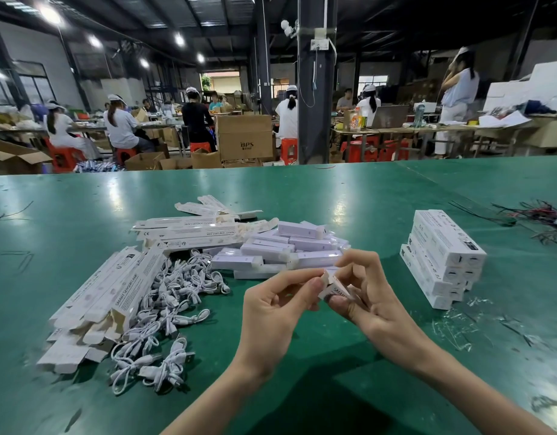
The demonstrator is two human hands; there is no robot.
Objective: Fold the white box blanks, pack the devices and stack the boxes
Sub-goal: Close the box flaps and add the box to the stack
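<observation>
White box [333,287] lettered "SMAR", pinched by left hand [277,306] and right hand [373,298], "BPS" carton [245,138] behind

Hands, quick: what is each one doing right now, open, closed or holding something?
Left hand: pinches the end of the box.
Right hand: grips the same box.

- A left hand [277,306] and a right hand [374,302] pinch the end of a white box [335,285] over a green table [302,196].
- From the hands: finished stack [443,259] at 2 o'clock, devices [283,249] at 12, cables [170,309] and flat blanks [113,293] at 9.
</observation>
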